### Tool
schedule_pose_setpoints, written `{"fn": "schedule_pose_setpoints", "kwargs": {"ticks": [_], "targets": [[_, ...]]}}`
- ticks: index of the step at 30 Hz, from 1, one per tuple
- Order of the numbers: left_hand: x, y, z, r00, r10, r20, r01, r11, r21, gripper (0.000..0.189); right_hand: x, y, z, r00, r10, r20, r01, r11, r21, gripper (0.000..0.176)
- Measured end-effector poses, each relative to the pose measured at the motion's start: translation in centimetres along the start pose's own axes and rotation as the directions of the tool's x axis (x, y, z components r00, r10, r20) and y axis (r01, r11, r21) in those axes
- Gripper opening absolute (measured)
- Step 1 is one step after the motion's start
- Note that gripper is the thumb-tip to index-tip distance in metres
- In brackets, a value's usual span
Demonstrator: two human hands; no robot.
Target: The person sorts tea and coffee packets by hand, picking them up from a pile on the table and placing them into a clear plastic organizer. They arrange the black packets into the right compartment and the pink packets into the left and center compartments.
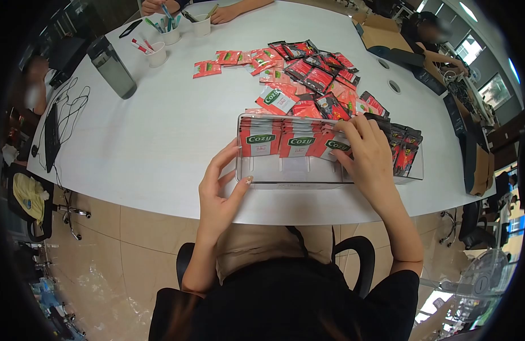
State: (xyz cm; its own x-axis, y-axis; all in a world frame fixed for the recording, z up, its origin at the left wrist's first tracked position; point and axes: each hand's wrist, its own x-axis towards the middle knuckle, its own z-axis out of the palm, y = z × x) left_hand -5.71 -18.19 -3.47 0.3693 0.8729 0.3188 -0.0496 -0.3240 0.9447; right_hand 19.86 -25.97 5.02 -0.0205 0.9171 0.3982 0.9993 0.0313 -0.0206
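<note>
Neatly, red-and-white Cozy sachets stand in rows

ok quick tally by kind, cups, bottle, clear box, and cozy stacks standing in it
white cups: 3
bottle: 1
clear box: 1
Cozy stacks: 3
total: 8
loose packets overlap too much to count

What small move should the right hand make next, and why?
I'd have the right hand straighten the rightmost Cozy sachet before letting go. It looks tilted beside the two straighter Cozy stacks, the fingers are already at it, and the left hand braces the clear box.
</note>
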Motion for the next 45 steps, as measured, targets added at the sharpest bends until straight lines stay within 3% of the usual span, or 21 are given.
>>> {"fn": "schedule_pose_setpoints", "kwargs": {"ticks": [2,4,14,20,22,30,34,38,42,45], "targets": [[0.0,0.0,0.0,1.0,-0.007,0.004,0.007,0.999,-0.045,0.054,0.4,-0.4,0.0,0.999,0.049,0.017,-0.049,0.999,-0.016,0.057],[0.1,0.4,0.2,1.0,-0.028,0.0,0.028,0.993,-0.111,0.056,0.5,-0.4,0.5,0.999,-0.001,-0.04,-0.001,0.999,-0.051,0.065],[0.1,0.5,-0.1,0.998,-0.024,0.053,0.029,0.995,-0.097,0.058,0.8,-0.4,0.6,1.0,-0.019,-0.002,0.019,0.989,-0.15,0.087],[0.1,0.4,-0.1,0.998,0.001,0.063,0.004,0.997,-0.075,0.062,0.1,-0.4,-0.1,0.995,0.074,-0.065,-0.078,0.995,-0.056,0.081],[0.2,0.4,-0.1,0.998,0.004,0.064,0.001,0.997,-0.081,0.063,-0.4,0.0,0.4,0.975,0.077,-0.208,-0.084,0.996,-0.025,0.068],[0.5,0.2,0.1,0.993,0.027,0.118,-0.023,0.999,-0.04,0.067,-3.8,1.1,0.8,0.813,0.217,-0.541,-0.158,0.975,0.153,0.035],[0.6,0.0,0.2,0.991,0.035,0.131,-0.03,0.999,-0.036,0.068,-6.9,2.3,2.1,0.692,0.257,-0.675,-0.232,0.964,0.129,0.03],[0.7,0.2,0.5,0.99,0.044,0.137,-0.038,0.998,-0.048,0.066,-9.8,4.1,2.9,0.617,0.386,-0.686,-0.304,0.921,0.245,0.043],[0.8,0.3,0.8,0.989,0.034,0.146,-0.03,0.999,-0.029,0.065,-11.1,5.1,3.8,0.695,0.376,-0.613,-0.325,0.924,0.199,0.042],[0.8,0.1,1.0,0.988,0.037,0.149,-0.036,0.999,-0.009,0.065,-10.8,5.2,3.9,0.68,0.403,-0.613,-0.319,0.915,0.247,0.043]]}}
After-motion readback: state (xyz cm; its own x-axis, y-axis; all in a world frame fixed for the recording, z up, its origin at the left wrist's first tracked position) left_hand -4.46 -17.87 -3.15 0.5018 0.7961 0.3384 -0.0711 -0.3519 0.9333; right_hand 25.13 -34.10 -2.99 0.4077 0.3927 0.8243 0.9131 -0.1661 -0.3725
